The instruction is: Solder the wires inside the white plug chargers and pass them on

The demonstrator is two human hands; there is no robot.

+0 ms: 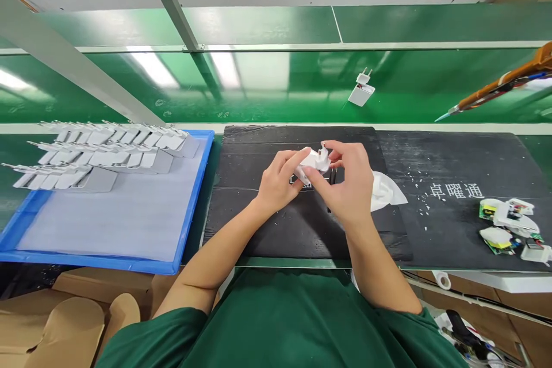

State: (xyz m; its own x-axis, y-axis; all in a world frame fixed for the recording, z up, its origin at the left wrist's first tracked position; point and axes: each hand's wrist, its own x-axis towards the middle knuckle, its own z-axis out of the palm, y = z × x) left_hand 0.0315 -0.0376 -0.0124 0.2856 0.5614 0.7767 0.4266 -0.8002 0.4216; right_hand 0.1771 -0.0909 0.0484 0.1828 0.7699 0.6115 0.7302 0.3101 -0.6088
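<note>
Above a black mat, both my hands are closed on a white plug adapter. My left hand grips its left side, with thumb and fingers around the body. My right hand holds the right side, its fingertips near the raised prong end. Just right of my right hand lies a crumpled white cloth or tissue on the mat. Below the adapter, a thin dark tool is partly hidden by my right hand.
To the left, a blue tray holds rows of white adapters. Opened parts with circuit boards lie at the right, near white scraps. An orange-handled tool hangs at upper right. Another adapter sits on the green surface behind.
</note>
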